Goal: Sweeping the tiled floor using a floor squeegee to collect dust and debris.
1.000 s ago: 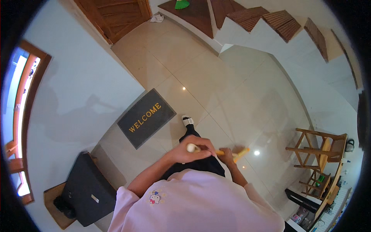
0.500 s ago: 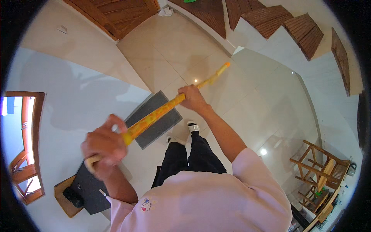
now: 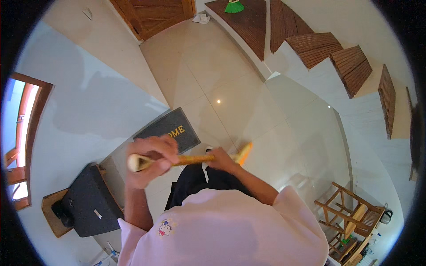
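A long yellow pole with orange patterning lies across the front of my body, just above my dark trousers. Round its near end, close to a pale, hollow-looking tip, is closed my left hand. Further along, my right hand grips the pole. Beyond that hand its far end shows as a flat yellow-orange piece, partly hidden and blurred, so its kind is unclear. Below the pole's left half, the grey doormat lies on the tiles.
Brown-topped stairs climb on the right, with a green-bristled brush on a lower tread. A wooden door stands at the top, a white cloth beside it. Lower left is a dark cabinet; lower right, a wooden chair.
The pole has swung from a slant pointing away to nearly level across me. My right hand has come closer to my body; my left hand has moved right and a little upward.
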Motion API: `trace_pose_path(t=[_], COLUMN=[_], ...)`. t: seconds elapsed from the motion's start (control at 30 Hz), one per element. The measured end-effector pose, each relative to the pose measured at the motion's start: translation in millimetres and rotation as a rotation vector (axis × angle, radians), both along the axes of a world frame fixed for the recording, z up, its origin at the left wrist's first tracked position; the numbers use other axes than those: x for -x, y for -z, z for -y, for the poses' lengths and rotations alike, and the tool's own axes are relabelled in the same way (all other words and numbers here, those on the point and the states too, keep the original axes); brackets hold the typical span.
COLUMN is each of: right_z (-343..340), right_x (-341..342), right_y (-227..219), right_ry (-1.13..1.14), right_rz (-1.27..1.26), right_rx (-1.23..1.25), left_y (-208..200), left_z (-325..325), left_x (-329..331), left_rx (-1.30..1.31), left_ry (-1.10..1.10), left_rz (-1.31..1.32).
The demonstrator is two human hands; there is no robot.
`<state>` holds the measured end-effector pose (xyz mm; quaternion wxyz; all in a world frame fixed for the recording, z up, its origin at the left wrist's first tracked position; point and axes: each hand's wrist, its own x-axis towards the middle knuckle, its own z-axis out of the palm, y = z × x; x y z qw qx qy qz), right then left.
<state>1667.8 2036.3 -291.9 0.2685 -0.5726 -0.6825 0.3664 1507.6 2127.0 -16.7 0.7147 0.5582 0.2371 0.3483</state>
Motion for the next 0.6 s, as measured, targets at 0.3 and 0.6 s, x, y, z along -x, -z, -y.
trace_pose_path(t=[0.3, 0.6], right_z=[-135, -34], right_x=[-35, 10], right_y=[-30, -87], right_ry=[0.096, -0.305], right_rz=[-0.127, 0.038], right_rx=[-0.306, 0.153], left_y=[-16, -32], left_z=[20, 37], left_x=[-40, 48], left_rx=[-0.846, -0.356], left_ry=[0.225, -0.198], left_rz=[-0.219, 0.271])
